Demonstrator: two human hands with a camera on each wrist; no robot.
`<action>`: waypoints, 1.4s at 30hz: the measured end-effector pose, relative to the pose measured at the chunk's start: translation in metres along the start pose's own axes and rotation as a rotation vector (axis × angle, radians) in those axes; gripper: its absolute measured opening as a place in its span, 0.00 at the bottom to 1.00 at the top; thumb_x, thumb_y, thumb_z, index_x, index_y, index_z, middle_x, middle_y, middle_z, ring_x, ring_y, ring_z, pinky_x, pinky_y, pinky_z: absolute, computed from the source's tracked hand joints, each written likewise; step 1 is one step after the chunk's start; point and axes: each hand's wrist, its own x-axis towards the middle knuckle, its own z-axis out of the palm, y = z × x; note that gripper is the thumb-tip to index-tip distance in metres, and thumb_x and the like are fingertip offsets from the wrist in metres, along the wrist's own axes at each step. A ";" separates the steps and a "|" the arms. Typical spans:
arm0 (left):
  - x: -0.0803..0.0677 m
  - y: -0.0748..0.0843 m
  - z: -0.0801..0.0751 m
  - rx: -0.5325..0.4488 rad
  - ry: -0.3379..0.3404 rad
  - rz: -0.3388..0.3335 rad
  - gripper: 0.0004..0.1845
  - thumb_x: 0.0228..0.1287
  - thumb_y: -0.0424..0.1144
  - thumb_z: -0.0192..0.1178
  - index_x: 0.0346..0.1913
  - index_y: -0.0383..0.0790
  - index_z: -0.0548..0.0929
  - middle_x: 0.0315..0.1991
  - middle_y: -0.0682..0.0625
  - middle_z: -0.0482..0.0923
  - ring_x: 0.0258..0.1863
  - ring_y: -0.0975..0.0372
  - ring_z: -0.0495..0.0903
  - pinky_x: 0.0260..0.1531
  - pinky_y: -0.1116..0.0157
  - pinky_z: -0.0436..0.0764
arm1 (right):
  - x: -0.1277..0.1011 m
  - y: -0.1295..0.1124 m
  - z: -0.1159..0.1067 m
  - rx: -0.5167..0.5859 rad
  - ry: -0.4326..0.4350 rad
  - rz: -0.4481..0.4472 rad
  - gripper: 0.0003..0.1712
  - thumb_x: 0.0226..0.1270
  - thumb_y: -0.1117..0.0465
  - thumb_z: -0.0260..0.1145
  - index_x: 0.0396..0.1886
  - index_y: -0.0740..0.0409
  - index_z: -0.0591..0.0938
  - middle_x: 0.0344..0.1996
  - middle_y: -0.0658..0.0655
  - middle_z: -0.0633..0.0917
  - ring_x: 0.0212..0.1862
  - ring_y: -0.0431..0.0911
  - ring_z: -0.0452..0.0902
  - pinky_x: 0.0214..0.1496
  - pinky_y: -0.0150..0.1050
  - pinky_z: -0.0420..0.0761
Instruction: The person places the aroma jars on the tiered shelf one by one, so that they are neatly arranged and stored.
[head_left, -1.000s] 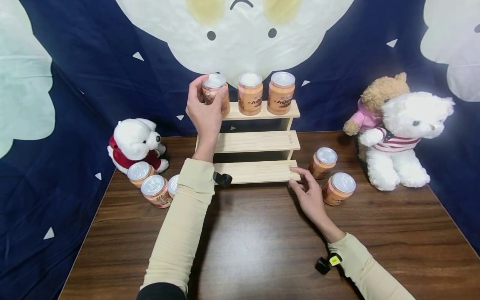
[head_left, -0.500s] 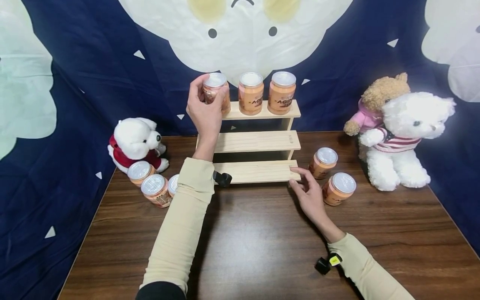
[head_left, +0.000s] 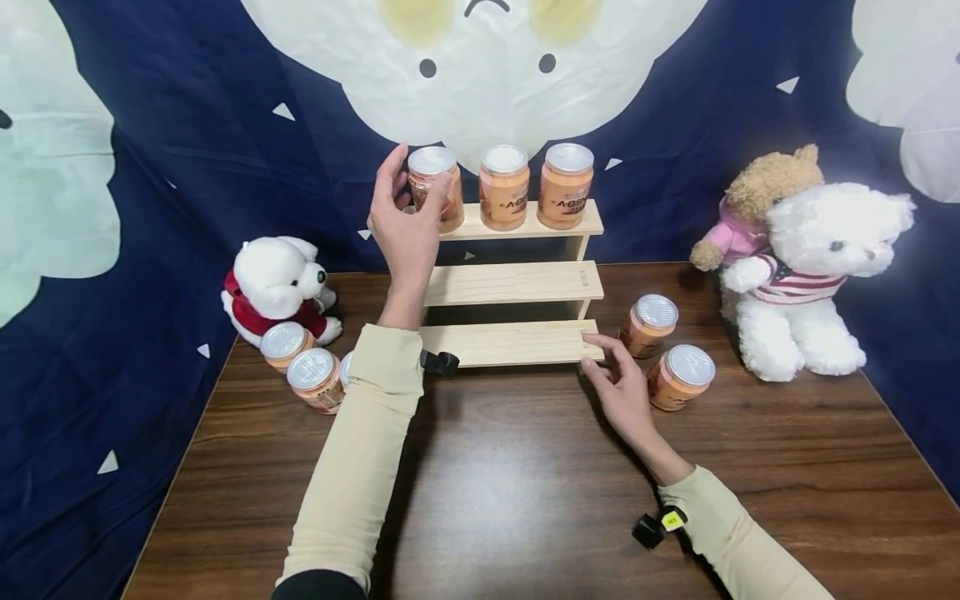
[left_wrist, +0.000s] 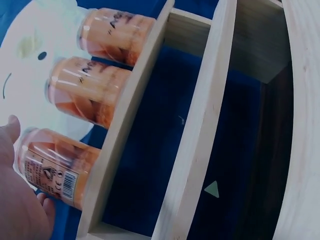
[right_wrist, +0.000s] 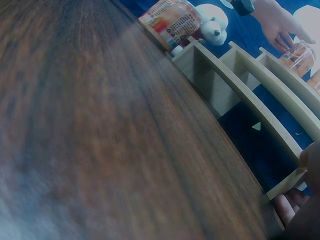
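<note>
A three-step wooden display shelf (head_left: 517, 283) stands on the table. Three orange jars with silver lids line its top step, the leftmost jar (head_left: 453, 213) upright beside the middle jar (head_left: 504, 196) and the right jar (head_left: 566, 193). Around the leftmost jar my left hand (head_left: 408, 237) has its fingers and thumb spread; in the left wrist view a gap shows between the fingers and the jar (left_wrist: 60, 170). My right hand (head_left: 624, 400) pinches the right end of the lowest step, its thumb at the front edge. The right wrist view shows fingers (right_wrist: 286, 207) at that end.
Several more jars stand on the table: a pair (head_left: 681, 379) at right by the white bear (head_left: 802, 275) and brown bear, and others (head_left: 315, 379) at left, partly behind my left sleeve, near a white plush dog (head_left: 273, 283). A blue curtain (head_left: 187, 167) hangs behind.
My left fingers have loosened from the leftmost jar and spread, the index finger lifting off its lid. The jar stays on the top step. My right hand keeps its place.
</note>
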 end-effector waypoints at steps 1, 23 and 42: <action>-0.001 0.001 -0.001 -0.002 0.004 -0.003 0.33 0.68 0.43 0.80 0.73 0.41 0.84 0.69 0.49 0.84 0.66 0.60 0.80 0.65 0.61 0.78 | 0.000 0.000 0.000 -0.002 0.001 0.001 0.22 0.78 0.74 0.69 0.69 0.66 0.83 0.65 0.68 0.86 0.43 0.34 0.86 0.49 0.24 0.83; -0.048 0.037 -0.019 -0.078 0.055 0.093 0.30 0.70 0.39 0.78 0.72 0.38 0.83 0.69 0.46 0.85 0.68 0.56 0.81 0.66 0.61 0.78 | 0.000 -0.002 0.000 -0.009 0.002 0.005 0.22 0.78 0.75 0.69 0.69 0.65 0.83 0.63 0.68 0.86 0.43 0.33 0.84 0.49 0.24 0.82; -0.096 0.045 -0.041 -0.032 -0.051 0.203 0.24 0.67 0.39 0.79 0.64 0.37 0.88 0.59 0.42 0.88 0.61 0.54 0.85 0.62 0.50 0.83 | -0.001 0.000 -0.001 -0.004 -0.001 -0.002 0.22 0.78 0.75 0.69 0.69 0.66 0.83 0.60 0.70 0.86 0.42 0.33 0.85 0.48 0.23 0.82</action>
